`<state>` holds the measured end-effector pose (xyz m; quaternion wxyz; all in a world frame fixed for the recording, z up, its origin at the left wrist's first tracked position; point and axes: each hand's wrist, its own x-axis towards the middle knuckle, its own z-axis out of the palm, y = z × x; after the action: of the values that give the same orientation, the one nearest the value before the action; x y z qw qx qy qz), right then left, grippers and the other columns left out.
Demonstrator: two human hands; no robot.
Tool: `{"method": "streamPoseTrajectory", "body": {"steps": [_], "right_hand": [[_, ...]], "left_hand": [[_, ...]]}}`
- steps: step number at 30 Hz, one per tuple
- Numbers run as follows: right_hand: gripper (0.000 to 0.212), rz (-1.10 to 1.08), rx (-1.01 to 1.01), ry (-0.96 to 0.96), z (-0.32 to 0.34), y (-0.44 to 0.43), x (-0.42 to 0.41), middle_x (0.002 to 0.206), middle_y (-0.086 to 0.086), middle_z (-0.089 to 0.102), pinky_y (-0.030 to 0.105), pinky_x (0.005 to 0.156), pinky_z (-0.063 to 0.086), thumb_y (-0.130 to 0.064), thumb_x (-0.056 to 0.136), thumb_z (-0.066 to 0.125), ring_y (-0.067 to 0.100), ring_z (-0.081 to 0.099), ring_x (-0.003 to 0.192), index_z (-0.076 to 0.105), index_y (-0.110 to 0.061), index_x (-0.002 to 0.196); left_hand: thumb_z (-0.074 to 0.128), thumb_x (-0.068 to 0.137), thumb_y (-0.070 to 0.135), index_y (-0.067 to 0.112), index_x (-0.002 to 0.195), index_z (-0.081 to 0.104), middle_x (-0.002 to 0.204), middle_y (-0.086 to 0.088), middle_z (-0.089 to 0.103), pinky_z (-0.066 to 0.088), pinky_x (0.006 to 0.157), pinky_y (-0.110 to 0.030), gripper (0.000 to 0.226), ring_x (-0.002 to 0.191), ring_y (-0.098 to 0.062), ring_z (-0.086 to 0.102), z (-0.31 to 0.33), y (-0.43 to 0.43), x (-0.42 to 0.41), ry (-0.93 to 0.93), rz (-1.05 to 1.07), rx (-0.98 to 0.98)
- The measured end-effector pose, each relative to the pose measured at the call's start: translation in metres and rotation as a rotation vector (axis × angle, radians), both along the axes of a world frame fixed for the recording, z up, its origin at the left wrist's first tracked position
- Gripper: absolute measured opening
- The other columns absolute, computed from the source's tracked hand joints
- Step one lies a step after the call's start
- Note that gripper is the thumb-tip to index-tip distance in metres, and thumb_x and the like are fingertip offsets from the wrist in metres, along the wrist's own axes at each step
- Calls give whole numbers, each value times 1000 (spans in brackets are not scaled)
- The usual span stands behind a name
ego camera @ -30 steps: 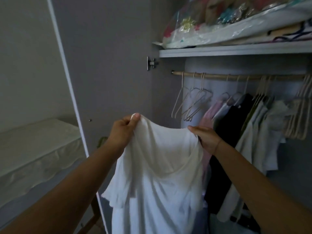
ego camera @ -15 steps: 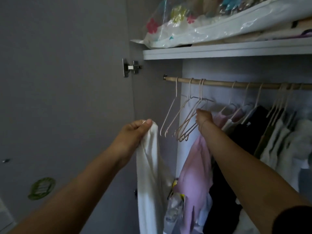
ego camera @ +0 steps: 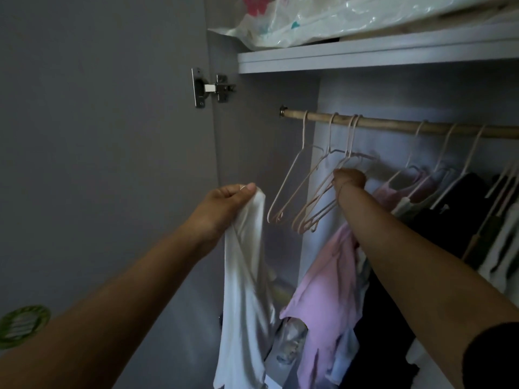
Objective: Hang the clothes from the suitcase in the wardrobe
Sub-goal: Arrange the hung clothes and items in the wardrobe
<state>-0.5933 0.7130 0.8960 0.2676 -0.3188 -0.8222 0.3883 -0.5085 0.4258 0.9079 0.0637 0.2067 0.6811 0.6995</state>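
You are facing the open wardrobe (ego camera: pixel 365 56), its rail (ego camera: pixel 393 126) running from nine o'clock toward three across the top of the hanging space. A pink top (ego camera: pixel 328 282) and darker garments are hanging toward the three o'clock end.

The white shirt (ego camera: pixel 244 290) is dangling off the rail as a long limp strip running twelve to six o'clock. Your left grip (ego camera: pixel 224 202) is pinching its top edge between thumb and curled fingers.

Your right grip (ego camera: pixel 349 178) is sitting at about two o'clock of the left one, fingers curling over the shoulder of the empty hangers (ego camera: pixel 306 203). These are hooking on the rail and slanting from one o'clock down to seven.

I am reading this as the hanger-fetching step. The right grip is the nearer one and is already on a hanger, while the shirt is hanging just beside the hangers' lower tips, at their nine o'clock — apart, not touching. The coming move is calling for a lift toward twelve o'clock to clear the rail — then a swing toward nine, to the shirt's neck.
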Motion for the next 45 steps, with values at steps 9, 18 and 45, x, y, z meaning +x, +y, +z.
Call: {"method": "streamPoseTrajectory", "body": {"steps": [9, 18, 45], "right_hand": [[26, 157, -726, 629, 5, -6, 11, 70, 10, 53, 21, 47, 46, 5, 91, 44, 27, 54, 66, 56, -9, 73], [26, 339, -669, 686, 15, -50, 92, 52, 2, 51, 20, 45, 48, 10, 91, 41, 11, 48, 47, 53, -10, 78], [34, 484, -787, 670, -46, -122, 231, 62, 6, 56, 20, 52, 52, 16, 92, 32, 8, 58, 47, 46, -15, 91]], "left_hand": [[57, 92, 27, 9, 85, 70, 78, -8, 68, 48, 69, -26, 23, 67, -15, 60, -15, -3, -2, -32, -13, 26], [57, 93, 27, 5, 92, 69, 85, -12, 66, 46, 73, -29, 25, 75, -19, 59, -21, -28, 25, -50, -37, 12], [56, 94, 31, 7, 91, 72, 97, -20, 70, 50, 88, -41, 29, 88, -29, 64, -32, -103, 115, 32, -60, -94]]}}
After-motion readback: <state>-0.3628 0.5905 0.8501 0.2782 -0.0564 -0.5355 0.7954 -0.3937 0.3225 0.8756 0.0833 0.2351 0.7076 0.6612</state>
